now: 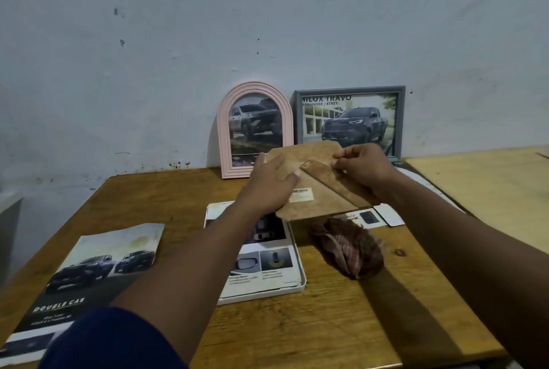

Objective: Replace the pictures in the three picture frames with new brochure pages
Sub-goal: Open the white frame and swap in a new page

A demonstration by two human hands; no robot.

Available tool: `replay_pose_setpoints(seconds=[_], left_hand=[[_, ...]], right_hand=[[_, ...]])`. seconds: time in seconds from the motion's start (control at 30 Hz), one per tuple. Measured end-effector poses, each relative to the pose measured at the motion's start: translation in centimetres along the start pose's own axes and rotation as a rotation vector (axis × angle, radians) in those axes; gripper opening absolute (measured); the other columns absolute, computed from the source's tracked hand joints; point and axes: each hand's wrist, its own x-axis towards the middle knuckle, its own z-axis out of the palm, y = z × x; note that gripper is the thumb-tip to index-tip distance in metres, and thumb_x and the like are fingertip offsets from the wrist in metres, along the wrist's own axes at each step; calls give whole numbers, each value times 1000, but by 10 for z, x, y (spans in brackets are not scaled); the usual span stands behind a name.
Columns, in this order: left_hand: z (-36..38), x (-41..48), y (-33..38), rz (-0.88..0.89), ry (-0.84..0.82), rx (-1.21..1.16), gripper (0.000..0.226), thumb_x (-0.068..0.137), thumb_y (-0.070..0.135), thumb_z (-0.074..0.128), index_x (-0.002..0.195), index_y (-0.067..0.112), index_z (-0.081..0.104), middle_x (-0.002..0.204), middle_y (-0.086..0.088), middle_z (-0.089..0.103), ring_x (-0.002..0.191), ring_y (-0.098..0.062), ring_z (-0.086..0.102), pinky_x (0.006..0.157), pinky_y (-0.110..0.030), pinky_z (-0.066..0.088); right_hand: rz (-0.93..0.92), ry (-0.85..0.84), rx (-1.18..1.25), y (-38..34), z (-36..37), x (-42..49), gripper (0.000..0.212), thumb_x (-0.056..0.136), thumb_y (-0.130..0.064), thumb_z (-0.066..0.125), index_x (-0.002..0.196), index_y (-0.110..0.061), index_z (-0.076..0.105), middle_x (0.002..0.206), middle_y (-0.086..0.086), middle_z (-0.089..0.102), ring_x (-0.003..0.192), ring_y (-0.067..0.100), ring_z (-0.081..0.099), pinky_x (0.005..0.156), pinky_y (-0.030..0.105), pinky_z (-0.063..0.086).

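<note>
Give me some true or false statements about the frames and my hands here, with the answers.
1. The left hand and right hand both hold the brown board. True.
2. The pink frame lies flat on the table. False: it stands against the wall.
3. The grey frame shows a truck. True.
4. The cloth hangs on the wall. False: it lies on the table.

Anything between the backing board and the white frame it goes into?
Nothing visible. The left hand and right hand hold the board above the frame, with a brochure page in it; the cloth lies off to its right.
</note>
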Motion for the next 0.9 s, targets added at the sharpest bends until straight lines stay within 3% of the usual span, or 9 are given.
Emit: replay_pose_setpoints(seconds=[0.1,0.3,0.4,0.5,0.57,0.67,0.77,0.83,0.9], left_hand=[[18,3,16,67,-89,3,68,97,48,58,156,22,37,166,-1,20,151,-25,24,121,-38,23],[49,8,27,117,-206,81,64,97,34,64,154,16,40,158,-2,40,142,-24,40,105,-28,33],[61,12,22,117,-230,120,64,95,35,66,153,19,43,156,-3,43,138,-24,45,105,-31,38],[66,14,13,114,-254,160,62,93,35,68,150,20,47,152,-3,48,136,-21,48,108,-33,41],[67,14,6,126,-262,215,57,93,35,67,146,18,52,147,-2,54,133,-19,51,109,-35,43],[67,11,-3,147,-245,264,49,93,34,68,138,16,61,140,-2,60,126,-19,55,106,-36,46],[66,7,-9,171,-231,289,46,94,34,67,135,17,63,136,-1,61,122,-18,56,101,-33,48],[66,6,-10,188,-220,318,45,94,35,65,136,18,62,136,-2,61,123,-19,56,101,-34,47],[63,3,-11,191,-205,317,45,95,35,64,137,18,61,136,-1,62,122,-19,57,102,-37,49]], right_hand=[[38,47,-121,7,-31,17,6,92,-7,67,97,-7,70,82,6,65,69,14,61,62,24,55],[61,120,-224,38,-60,46,12,91,-14,68,80,-18,67,89,8,67,87,22,65,85,41,56],[39,88,-212,55,-58,52,2,91,-15,68,93,-14,70,100,10,69,88,22,66,85,41,57],[13,-2,-294,73,-48,58,37,90,-20,70,125,-10,64,121,11,64,99,21,62,84,34,54],[-19,-57,-387,79,-40,60,44,91,-27,69,133,-15,61,133,9,59,107,21,58,83,29,47],[-77,-107,-586,87,-29,62,42,94,-37,64,132,-20,61,134,7,60,113,25,58,86,31,44],[-120,-76,-829,92,-17,56,44,92,-49,60,129,-26,63,145,7,51,128,30,45,103,44,41],[-152,-27,-872,91,-10,47,47,91,-53,58,130,-27,61,150,7,41,135,33,34,107,51,33],[-265,-7,-844,86,-2,35,40,92,-52,57,123,-27,64,143,5,46,133,29,35,105,49,34]])
